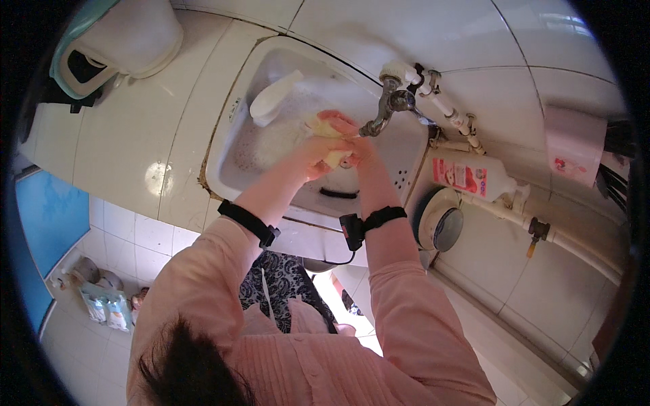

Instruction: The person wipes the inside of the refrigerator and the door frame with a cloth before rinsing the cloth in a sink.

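My left hand [321, 156] and my right hand [359, 148] are close together over the white sink basin [216, 167], just below the metal tap [392, 104]. Both are closed around a soft, yellow and pinkish-red cloth-like item [332, 123]. Part of it bulges out beyond my fingers, and a yellow bit shows between my hands. Foamy water [271, 144] covers the basin's left side. A long white object [274, 99], rounded at one end, leans in the foam at the back left. Nearer to me, a dark curved strip [339, 194] shows in the basin; its kind is unclear.
A white detergent bottle [469, 176] with a red label lies right of the sink, by the pipes [500, 209] and a round container [441, 221]. A white plastic jug-like container [134, 38] stands on the tiled counter [190, 116]. A pink holder [575, 144] hangs on the wall.
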A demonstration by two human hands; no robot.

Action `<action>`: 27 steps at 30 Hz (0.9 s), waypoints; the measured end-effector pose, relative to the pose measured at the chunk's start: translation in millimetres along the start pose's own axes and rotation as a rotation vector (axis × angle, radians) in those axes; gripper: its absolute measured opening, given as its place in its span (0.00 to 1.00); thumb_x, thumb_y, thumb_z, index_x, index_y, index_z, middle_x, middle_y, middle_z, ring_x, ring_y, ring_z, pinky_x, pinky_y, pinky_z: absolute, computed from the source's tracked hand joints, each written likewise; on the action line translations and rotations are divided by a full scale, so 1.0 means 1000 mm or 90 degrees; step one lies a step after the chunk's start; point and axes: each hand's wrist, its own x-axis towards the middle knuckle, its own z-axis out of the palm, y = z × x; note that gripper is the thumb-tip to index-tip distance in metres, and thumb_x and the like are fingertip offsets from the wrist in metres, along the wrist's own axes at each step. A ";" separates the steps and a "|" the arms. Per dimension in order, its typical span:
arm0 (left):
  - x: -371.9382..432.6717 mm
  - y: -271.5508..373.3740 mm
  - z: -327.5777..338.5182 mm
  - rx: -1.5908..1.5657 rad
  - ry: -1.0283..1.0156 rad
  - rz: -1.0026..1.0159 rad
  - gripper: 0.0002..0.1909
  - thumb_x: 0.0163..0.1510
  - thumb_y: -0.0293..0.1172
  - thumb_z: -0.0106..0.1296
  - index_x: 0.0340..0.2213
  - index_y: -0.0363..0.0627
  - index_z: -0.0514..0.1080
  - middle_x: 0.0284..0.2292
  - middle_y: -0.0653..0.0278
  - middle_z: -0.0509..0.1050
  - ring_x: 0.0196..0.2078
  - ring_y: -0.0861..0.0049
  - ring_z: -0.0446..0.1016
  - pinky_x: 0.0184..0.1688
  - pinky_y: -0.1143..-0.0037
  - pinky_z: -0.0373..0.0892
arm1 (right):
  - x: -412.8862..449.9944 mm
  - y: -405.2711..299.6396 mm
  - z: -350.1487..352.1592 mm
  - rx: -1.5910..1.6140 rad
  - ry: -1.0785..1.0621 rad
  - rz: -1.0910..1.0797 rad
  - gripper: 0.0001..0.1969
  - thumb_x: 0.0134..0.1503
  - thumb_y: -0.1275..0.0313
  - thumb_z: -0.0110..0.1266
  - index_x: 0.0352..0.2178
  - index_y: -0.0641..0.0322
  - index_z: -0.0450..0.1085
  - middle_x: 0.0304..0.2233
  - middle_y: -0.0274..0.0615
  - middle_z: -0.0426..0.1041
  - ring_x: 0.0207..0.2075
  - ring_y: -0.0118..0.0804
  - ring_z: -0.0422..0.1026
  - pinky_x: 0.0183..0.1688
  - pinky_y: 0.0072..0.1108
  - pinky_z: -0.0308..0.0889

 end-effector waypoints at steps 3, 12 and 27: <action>0.003 0.013 -0.005 0.012 -0.045 -0.080 0.12 0.39 0.27 0.53 0.30 0.43 0.66 0.25 0.66 0.68 0.27 0.80 0.68 0.23 0.84 0.62 | -0.003 -0.013 0.012 -0.189 0.080 -0.073 0.16 0.45 0.72 0.52 0.38 0.57 0.61 0.26 0.33 0.65 0.30 0.30 0.66 0.33 0.20 0.64; 0.008 0.012 -0.017 0.864 0.003 0.300 0.15 0.40 0.35 0.51 0.30 0.40 0.66 0.23 0.54 0.72 0.26 0.64 0.72 0.25 0.71 0.65 | 0.015 -0.006 0.036 -0.590 0.304 -0.167 0.08 0.41 0.75 0.53 0.24 0.59 0.62 0.18 0.32 0.60 0.20 0.27 0.62 0.22 0.20 0.60; 0.023 0.013 -0.017 0.163 0.223 0.087 0.19 0.36 0.22 0.49 0.35 0.41 0.62 0.24 0.63 0.70 0.27 0.76 0.70 0.28 0.76 0.66 | 0.012 0.036 0.000 0.386 0.334 -0.246 0.13 0.54 0.61 0.39 0.29 0.61 0.61 0.28 0.43 0.66 0.29 0.40 0.67 0.33 0.31 0.66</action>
